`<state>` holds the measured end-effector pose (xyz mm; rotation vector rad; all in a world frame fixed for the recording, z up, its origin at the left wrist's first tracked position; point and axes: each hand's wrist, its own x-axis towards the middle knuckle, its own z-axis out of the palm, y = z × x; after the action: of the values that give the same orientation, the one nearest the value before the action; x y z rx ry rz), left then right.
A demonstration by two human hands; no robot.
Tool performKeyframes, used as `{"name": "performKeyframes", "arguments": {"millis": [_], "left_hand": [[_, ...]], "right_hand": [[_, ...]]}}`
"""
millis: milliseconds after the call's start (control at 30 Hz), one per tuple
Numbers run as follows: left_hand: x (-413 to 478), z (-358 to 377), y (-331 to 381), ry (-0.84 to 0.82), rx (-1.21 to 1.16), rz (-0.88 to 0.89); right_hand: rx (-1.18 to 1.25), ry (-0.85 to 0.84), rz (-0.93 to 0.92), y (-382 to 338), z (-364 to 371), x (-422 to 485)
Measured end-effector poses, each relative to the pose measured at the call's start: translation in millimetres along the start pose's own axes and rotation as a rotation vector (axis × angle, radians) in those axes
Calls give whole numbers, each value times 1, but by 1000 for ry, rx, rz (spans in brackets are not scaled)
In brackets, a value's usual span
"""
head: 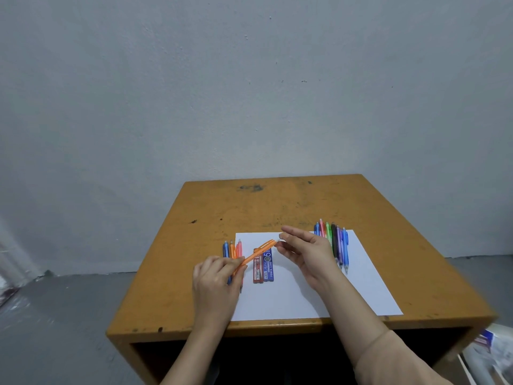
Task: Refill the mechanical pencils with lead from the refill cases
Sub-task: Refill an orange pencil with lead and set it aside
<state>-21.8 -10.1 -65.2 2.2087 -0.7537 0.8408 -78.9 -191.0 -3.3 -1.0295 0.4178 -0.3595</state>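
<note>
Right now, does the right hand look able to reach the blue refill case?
Probably yes: the blue refill case lies on the paper just beside the right hand; only the orange pencil in the left hand crosses near its top.

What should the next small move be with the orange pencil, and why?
Probably pull the end cap off with the right hand. The left hand grips the orange pencil low down, the right fingertips pinch its top end, and the red case and blue case lie on the paper, neither in a hand, so the barrel likely needs opening first.
</note>
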Motion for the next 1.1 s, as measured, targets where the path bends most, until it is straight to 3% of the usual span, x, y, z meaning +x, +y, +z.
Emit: {"name": "performKeyframes", "arguments": {"millis": [867,1100], "left_hand": [[0,-2,2,48,-13,77],[2,-3,1,66,-95,5]], "right_hand": [[-112,17,-90,13,8,-11],[-53,-14,-125,14,10,-13]]}}
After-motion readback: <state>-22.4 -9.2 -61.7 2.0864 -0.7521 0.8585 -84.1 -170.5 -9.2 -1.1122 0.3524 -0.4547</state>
